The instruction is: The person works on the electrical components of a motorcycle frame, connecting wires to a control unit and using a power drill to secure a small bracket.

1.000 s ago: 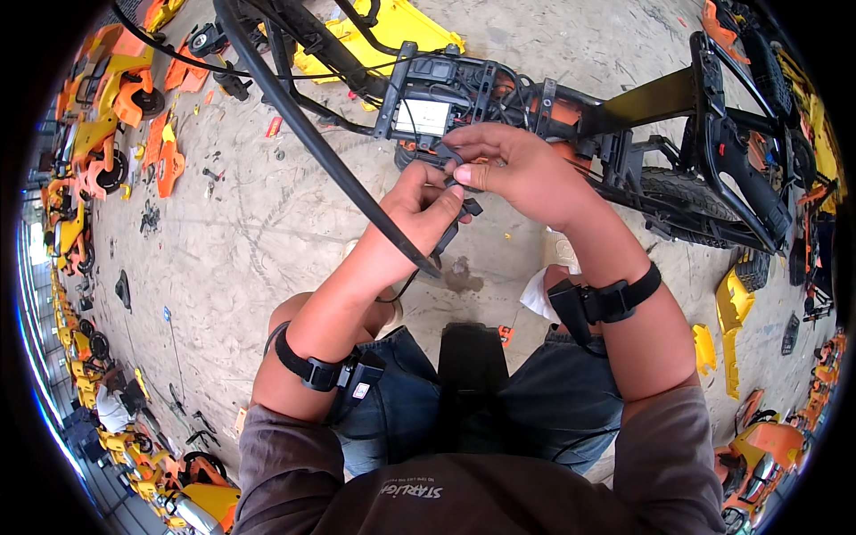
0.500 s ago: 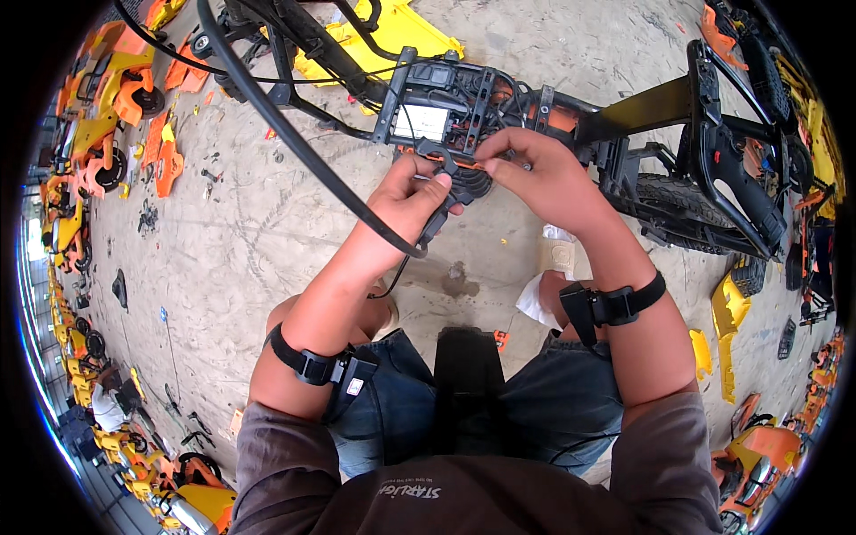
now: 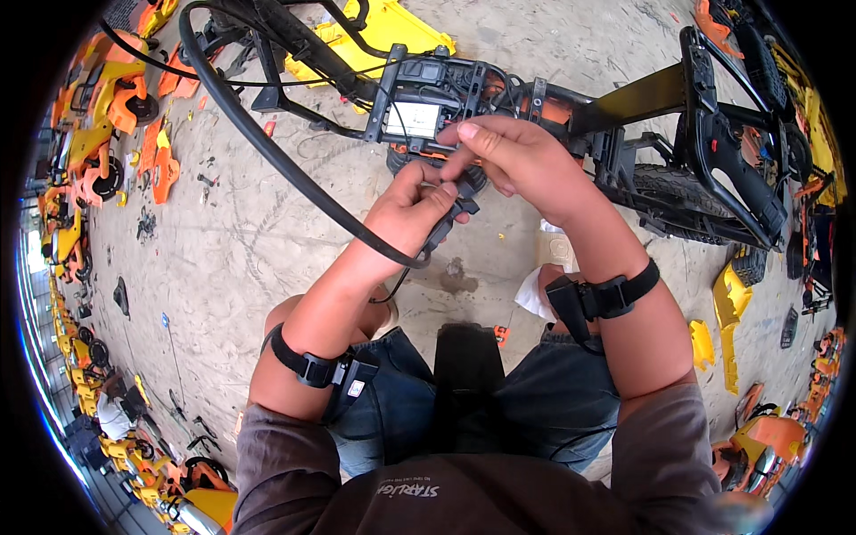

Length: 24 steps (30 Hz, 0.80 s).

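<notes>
Head view, looking down on a concrete floor (image 3: 232,241).

- Left hand (image 3: 412,212): clenched around a small black connector (image 3: 443,227) and the end of a thick black cable (image 3: 267,152); the cable loops away toward the upper left edge of the floor.
- Right hand (image 3: 517,160): fingers pinched on the top of the same connector, thumb and forefinger meeting just above the left hand; both hands touch.
- Connector: held between the two hands, just in front of a black frame unit (image 3: 428,98) with a white panel, which lies at the far middle of the floor. Thin wires run across the unit.
- Black metal frame (image 3: 713,143): extends from the unit to the right edge, with a knobbly tyre (image 3: 664,183) directly behind the right forearm.
- Yellow cover plate (image 3: 383,27): far edge, behind the frame.
- Orange and yellow plastic parts (image 3: 98,116): strewn along the left edge; more yellow pieces (image 3: 727,303) by the right edge.
- White rag (image 3: 535,294): on the floor beside the right wrist, partly hidden by the forearm.
- Black wrist straps (image 3: 606,299): one on each forearm.
</notes>
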Each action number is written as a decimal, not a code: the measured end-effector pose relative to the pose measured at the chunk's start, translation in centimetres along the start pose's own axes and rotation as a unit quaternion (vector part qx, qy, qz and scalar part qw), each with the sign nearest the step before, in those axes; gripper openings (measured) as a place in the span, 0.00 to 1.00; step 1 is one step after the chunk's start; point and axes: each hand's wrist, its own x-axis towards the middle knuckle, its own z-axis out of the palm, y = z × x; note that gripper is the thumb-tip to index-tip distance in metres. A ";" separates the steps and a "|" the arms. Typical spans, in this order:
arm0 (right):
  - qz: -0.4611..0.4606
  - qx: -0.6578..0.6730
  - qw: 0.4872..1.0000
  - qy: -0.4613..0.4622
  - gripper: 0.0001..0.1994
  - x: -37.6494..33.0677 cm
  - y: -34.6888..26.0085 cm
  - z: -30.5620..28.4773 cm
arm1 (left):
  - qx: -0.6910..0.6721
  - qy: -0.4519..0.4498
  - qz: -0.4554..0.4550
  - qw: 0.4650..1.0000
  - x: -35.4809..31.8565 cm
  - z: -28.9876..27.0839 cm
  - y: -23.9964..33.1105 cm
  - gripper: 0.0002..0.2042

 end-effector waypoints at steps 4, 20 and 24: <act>0.022 -0.125 0.991 0.031 0.22 0.2 0.8 -1.0 | -0.026 0.010 0.023 0.999 0.2 -0.4 0.0 0.06; 0.013 0.127 0.992 -0.023 0.22 -0.5 -0.4 -1.1 | -0.014 0.006 0.037 0.999 0.2 -0.2 -0.3 0.06; 0.036 0.018 0.997 0.059 0.20 -0.5 -0.7 -1.7 | 0.006 0.013 0.016 1.000 0.1 -0.4 0.0 0.06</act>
